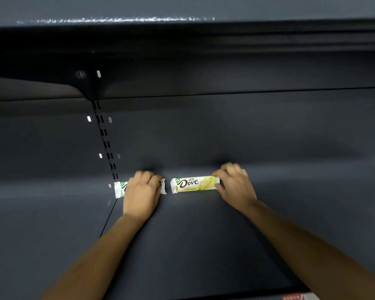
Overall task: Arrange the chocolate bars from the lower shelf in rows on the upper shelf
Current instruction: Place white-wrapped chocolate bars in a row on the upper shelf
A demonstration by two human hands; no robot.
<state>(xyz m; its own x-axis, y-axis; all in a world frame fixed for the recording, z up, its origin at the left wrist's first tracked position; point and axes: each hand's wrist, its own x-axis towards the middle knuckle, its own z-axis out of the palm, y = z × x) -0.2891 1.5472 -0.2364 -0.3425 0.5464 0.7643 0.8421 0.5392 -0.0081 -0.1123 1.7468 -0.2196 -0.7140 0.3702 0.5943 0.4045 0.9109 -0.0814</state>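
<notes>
Two white and yellow-green Dove chocolate bars lie end to end at the back of the dark shelf (193, 239), against the back panel. My left hand (142, 191) covers the middle of the left bar (118, 189), its fingers curled over the bar's top edge. The right bar (193, 185) lies label up with a small gap between it and the left bar. My right hand (234, 182) grips the right bar's right end between fingers above and thumb below.
A slotted upright (105, 139) runs down the back panel just left of the bars. Another shelf (182, 40) hangs overhead. A neighbouring shelf bay (41, 213) lies to the left. A red and white price label (294, 297) shows at the front edge, lower right.
</notes>
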